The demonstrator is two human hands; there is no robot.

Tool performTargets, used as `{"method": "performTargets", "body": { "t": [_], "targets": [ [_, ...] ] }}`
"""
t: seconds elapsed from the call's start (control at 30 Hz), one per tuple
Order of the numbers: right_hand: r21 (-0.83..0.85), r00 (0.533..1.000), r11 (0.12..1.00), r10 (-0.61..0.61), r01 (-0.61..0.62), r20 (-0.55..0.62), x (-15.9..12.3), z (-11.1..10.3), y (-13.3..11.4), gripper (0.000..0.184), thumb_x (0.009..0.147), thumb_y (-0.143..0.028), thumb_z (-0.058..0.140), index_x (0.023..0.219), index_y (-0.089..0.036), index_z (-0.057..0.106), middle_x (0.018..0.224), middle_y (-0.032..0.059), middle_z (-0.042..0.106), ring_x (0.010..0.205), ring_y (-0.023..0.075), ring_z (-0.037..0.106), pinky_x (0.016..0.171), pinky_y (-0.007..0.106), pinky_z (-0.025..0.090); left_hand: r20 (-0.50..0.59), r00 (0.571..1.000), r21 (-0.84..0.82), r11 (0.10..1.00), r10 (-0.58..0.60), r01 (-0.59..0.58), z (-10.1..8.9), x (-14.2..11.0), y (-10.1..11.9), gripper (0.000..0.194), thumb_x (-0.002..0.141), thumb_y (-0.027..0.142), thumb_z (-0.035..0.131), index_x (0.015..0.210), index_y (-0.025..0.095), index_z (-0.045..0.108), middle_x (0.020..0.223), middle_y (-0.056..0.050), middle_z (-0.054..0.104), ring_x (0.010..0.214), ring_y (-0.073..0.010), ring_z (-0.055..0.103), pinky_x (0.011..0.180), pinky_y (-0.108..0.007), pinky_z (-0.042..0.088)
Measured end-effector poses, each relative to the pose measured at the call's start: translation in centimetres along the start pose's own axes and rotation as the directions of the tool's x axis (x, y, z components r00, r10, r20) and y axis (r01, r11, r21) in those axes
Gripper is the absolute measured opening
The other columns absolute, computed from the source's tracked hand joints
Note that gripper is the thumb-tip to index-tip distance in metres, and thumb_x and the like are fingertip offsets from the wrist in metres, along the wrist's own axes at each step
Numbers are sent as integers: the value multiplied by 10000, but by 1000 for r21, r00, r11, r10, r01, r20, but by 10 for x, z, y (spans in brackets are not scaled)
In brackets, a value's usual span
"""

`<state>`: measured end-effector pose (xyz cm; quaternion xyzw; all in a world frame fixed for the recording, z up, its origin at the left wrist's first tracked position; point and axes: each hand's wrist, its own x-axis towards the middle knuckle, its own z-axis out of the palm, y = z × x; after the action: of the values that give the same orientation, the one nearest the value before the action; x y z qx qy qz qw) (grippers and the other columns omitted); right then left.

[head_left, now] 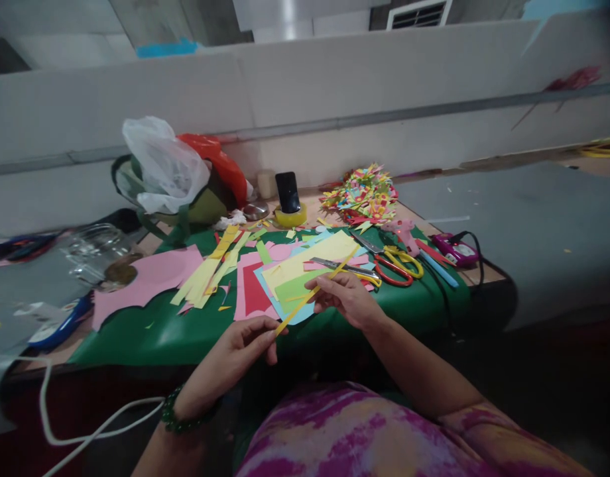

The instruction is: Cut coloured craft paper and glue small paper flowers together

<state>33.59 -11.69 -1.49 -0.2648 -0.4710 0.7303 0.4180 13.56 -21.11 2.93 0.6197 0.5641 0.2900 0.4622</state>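
I had the left grip (245, 348) pinched closed on the yellow strip (296, 311) at its near end; it slanted away rightward through the right grip (349, 299), likewise closed.

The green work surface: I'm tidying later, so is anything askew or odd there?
Paper scraps lie loose across the green sheet, and the pink sheet has a scalloped, cut-away edge. Both look like cutting leftovers; nothing appears spilled.
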Motion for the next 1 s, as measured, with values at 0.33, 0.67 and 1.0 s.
{"method": "performTargets", "body": {
  "t": [0.33,0.67,1.0],
  "targets": [
    [-86,967,982,-180,167,-180,21,-30,-14,330,587,-486,823,725,-191,769,618,12,695,496,79,592,507,198,517,-22,997,-145,987,-69,65,-26,12,-16,335,737,474,674,859,163,704,752,-67,741,631,-178,645,660,-293,510],
    [-811,940,567,-336,147,-65,12,-67,-32,328,805,-405,654,1040,-181,704,877,63,720,766,190,653,694,319,525,-306,930,-137,976,-203,168,-56,39,-37,710,651,579,696,1194,138,575,767,-80,738,684,-236,670,667,-364,545],
    [-945,962,-225,-84,236,260,-6,-67,5,214,931,-234,513,846,-189,704,854,77,660,862,217,566,750,335,463,-373,891,752,647,258,127,-53,55,-55,427,813,442,483,1025,167,732,1020,-145,679,940,-317,624,807,-436,494]
  ]
}}
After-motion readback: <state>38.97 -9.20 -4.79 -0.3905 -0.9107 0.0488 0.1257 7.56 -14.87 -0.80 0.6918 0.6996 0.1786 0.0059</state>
